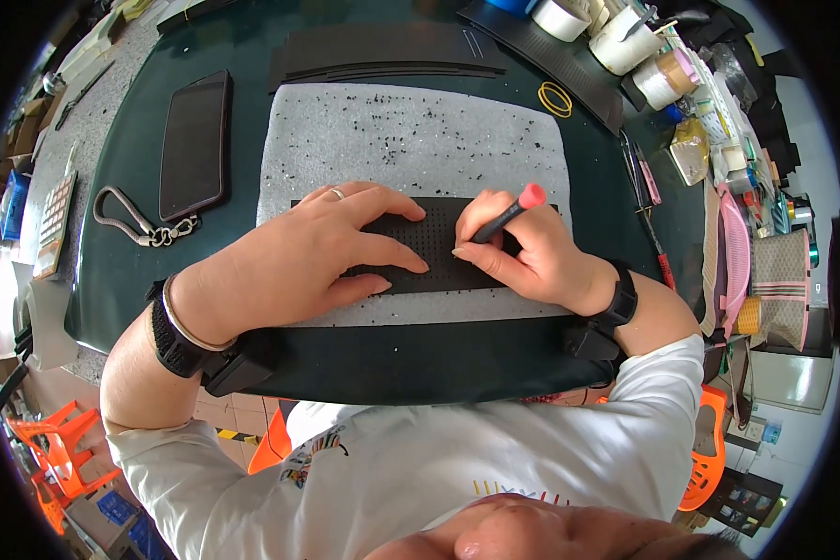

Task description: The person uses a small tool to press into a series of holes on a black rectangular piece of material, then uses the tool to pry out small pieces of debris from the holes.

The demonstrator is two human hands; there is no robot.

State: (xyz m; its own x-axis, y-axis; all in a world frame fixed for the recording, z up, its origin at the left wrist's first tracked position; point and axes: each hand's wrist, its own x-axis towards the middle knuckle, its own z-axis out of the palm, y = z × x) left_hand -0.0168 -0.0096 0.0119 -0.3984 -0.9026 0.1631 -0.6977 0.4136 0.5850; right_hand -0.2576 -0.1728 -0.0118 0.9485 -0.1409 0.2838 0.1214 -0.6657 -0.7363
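Observation:
A black sheet with rows of small holes (446, 245) lies across the near part of a light grey foam mat (317, 131). My left hand (341, 247) rests on the sheet's left part, fingers spread and pressing it down, holding nothing else. Between thumb and fingers of my right hand (541, 247) is a slim hand tool with a black handle and a red end (511, 211). It slants with the red end up to the right. The tool's working tip is hidden behind my fingers, so I cannot tell its exact kind. Small black bits dot the mat.
A phone (196, 145) with a cord strap lies left of the mat. Flat black sheets (383, 51) are stacked beyond it. At the right are yellow rubber bands (555, 99), rolls of tape (562, 17), tweezers (637, 173) and a crowded shelf edge. The table is dark green.

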